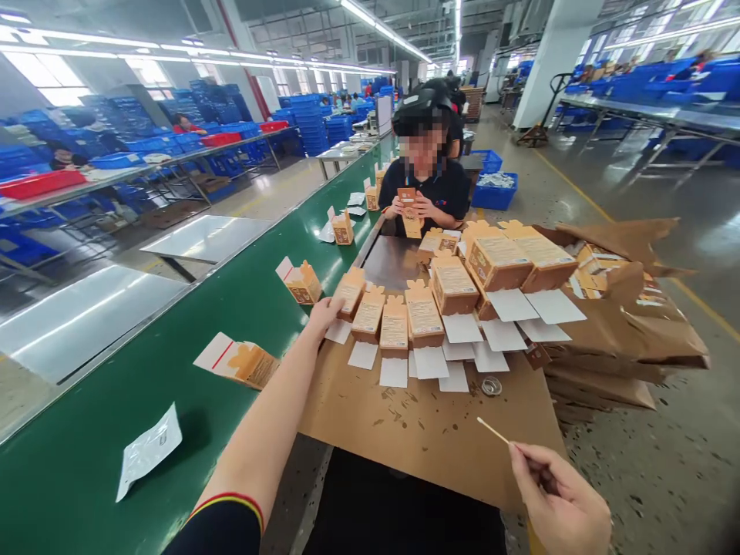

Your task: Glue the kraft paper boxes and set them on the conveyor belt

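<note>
My left hand (324,314) reaches across to the leftmost small brown carton (350,294) in the front row and grips its left side; the fingertips are partly hidden. Between the thumb and fingers of my right hand (558,493) is a cotton swab (492,429), its white tip pointing up and left, over the front right of the brown cardboard-covered table (405,432). More cartons (395,325) lie in a stacked group, most with white flaps hanging toward me. A small clear round dish (491,386) sits in front of them.
On the left runs a green conveyor belt (156,370) carrying open cartons (301,282) and a white sachet (151,449). Across the table a co-worker (428,177) holds a carton (410,212). Brown wrapping paper (630,331) bulges at the right; a blue crate (496,193) stands behind.
</note>
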